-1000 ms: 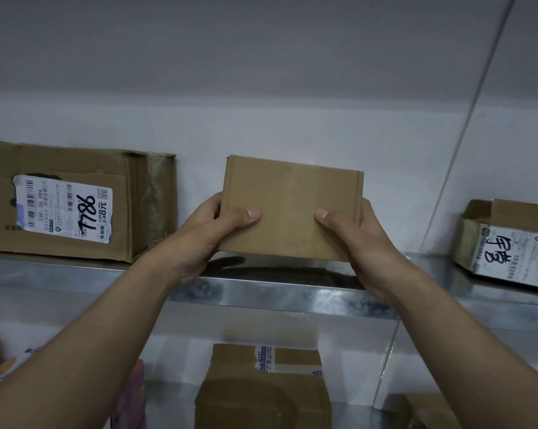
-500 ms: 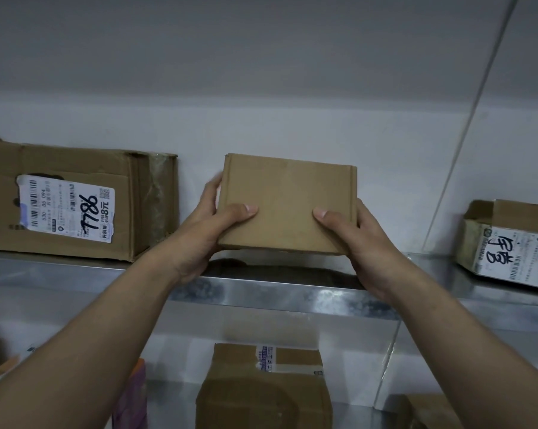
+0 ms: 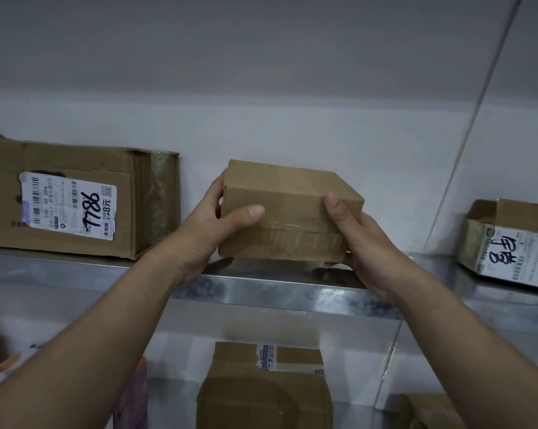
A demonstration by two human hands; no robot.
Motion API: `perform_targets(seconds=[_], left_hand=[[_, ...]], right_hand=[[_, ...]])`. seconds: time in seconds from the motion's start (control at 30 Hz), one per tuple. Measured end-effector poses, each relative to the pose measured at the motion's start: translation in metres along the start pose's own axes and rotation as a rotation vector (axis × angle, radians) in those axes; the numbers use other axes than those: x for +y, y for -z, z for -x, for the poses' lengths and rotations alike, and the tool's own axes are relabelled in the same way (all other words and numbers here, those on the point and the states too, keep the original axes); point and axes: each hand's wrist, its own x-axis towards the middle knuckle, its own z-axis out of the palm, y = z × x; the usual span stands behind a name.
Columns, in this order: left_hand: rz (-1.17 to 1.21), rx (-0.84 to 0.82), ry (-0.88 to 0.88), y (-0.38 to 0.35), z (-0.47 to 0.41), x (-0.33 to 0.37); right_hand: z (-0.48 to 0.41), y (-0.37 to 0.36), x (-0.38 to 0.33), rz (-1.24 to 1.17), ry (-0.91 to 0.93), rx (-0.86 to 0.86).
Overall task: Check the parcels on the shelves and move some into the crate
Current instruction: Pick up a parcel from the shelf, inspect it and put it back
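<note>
Left hand [image 3: 210, 232] and right hand [image 3: 366, 246] gripped the small box [image 3: 289, 218] above the shelf [image 3: 261, 289] edge, apart from the big box [image 3: 75, 199] and torn box [image 3: 509, 239].

Held parcel [image 3: 287, 212] above shelf [image 3: 261, 287], between two shelved boxes [image 3: 75, 196].

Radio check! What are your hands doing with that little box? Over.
Left hand, right hand: both gripping small box. Box tilted, over metal shelf. Labelled parcels either side, apart.
</note>
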Motion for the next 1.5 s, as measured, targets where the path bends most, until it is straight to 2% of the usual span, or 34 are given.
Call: perform_targets(seconds=[0.2,0.5,0.77,0.87,1.0,1.17,1.27,1.37,1.5], left_hand=[[-0.03,-0.009,0.006,0.003,-0.005,-0.007],[-0.046,-0.025,0.019,0.004,-0.006,-0.007],[-0.063,0.033,0.042,0.007,-0.007,-0.009],[0.029,0.057,0.03,0.008,-0.007,-0.006],[0.285,0.098,-0.022,0.015,-0.006,-0.005],[0.31,0.031,-0.097,0.015,0.001,-0.004],[0.213,-0.004,-0.092,0.011,0.004,-0.002],[0.142,-0.123,-0.038,0.006,0.004,0.0],[0.063,-0.129,-0.059,0.003,0.004,-0.001]], right_hand=[[-0.002,0.0,0.003,0.105,0.083,0.041],[-0.004,0.002,0.006,0.107,0.093,0.043],[-0.007,0.002,0.007,0.096,0.112,0.05],[-0.007,0.004,0.006,0.039,0.092,0.093],[-0.009,0.004,0.005,0.016,0.102,0.131],[-0.009,0.004,0.007,0.055,0.111,0.213],[-0.012,0.006,0.01,0.115,0.152,0.262],[-0.014,0.007,0.012,0.128,0.167,0.184],[-0.011,0.006,0.006,0.087,0.111,-0.105]])
